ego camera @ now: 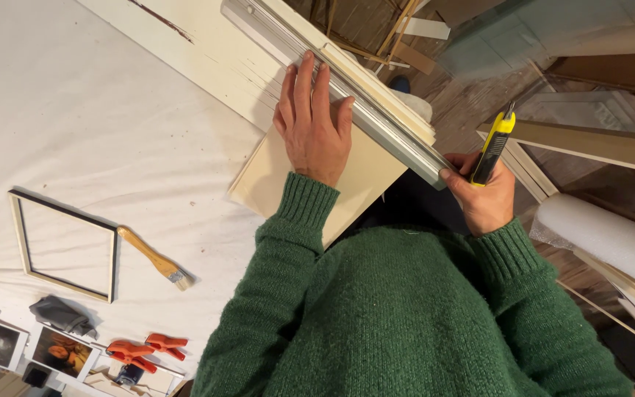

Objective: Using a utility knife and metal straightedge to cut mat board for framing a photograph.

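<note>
Left hand (pixel 312 125) flat, fingers spread, pressing down on metal straightedge (pixel 347 95) and pale board (pixel 361 184) across the white counter (pixel 97 125); grasping nothing. Right hand (pixel 483 195) clenched around yellow utility knife (pixel 494 145), blade pointing away, just beside the straightedge's near end.

My left hand (pixel 314 121) is lying flat on a board (pixel 347 184), fingertips touching a metal straightedge (pixel 347 92) running diagonally just beyond it. My right hand (pixel 483 191) is sitting at the near end of that straightedge, w/ a utility knife (pixel 494 147) in it, sticking up past the edge. Well to the left of my left hand, an empty frame (pixel 64 246) is lying on the sheet-covered table (pixel 75 110); a brush (pixel 156 259) is lying just right of the frame. Nearer me, below the frame, clamps (pixel 141 348) are lying beside some photos (pixel 60 351). Right of my right hand, a foam roll (pixel 604 239) is lying off the table.
</note>
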